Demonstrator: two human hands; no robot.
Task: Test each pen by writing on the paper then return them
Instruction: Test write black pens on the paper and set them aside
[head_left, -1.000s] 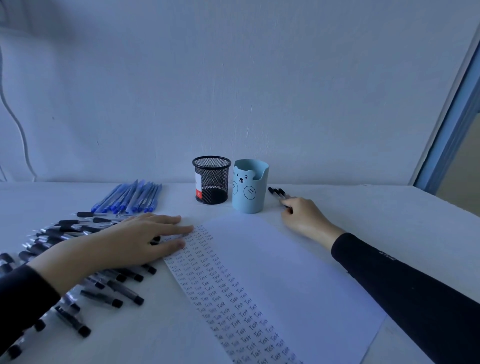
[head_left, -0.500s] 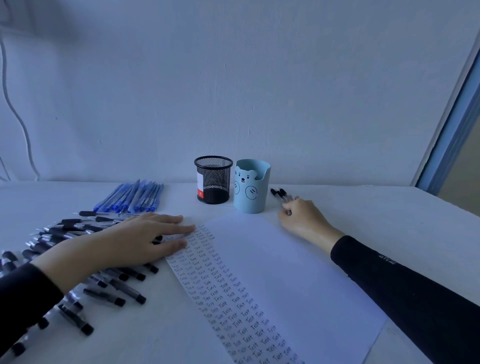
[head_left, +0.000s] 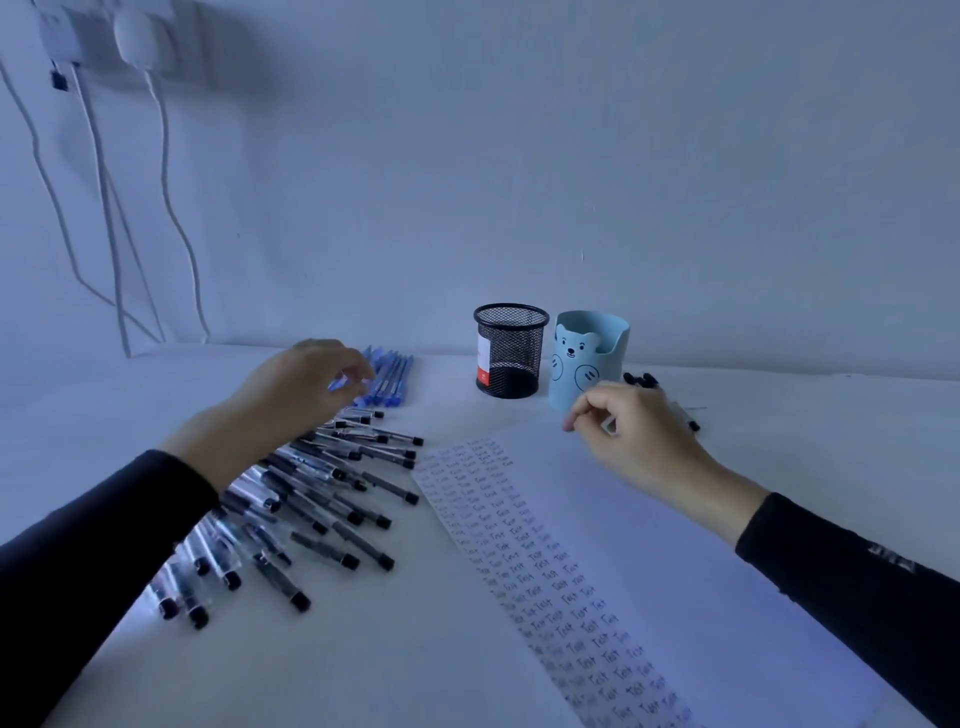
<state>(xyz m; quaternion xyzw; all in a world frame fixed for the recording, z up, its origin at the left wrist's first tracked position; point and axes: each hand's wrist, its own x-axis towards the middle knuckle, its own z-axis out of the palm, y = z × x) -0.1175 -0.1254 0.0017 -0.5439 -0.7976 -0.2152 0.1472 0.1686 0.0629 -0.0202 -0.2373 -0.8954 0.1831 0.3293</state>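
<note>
Obs. — left grip (head_left: 301, 387) hovers over the near ends of the blue pens (head_left: 392, 376). Its fingers curl loosely downward with nothing seen in them (blurred). The blue pens lie side by side, long axes running away toward the wall, just beyond the fingertips. Black pens (head_left: 332, 483) fan out on the desk (head_left: 363, 649) beneath the left wrist, dark ends toward the paper (head_left: 649, 545).

Right grip (head_left: 636, 434) hangs over the paper's far edge, just in front of the bear cup (head_left: 587, 364). Its thumb is against the forefinger; I cannot tell whether it pinches anything. A few more black pens (head_left: 641, 379) lie just behind it.

Judgement: the left grip is far nearer both lots, so the next pick falls to it.

Writing: "Test" repeated in columns down the paper's left strip. Mesh cup (head_left: 511, 353) label is red-and-white, unreadable — sleeve mark likewise.
</note>
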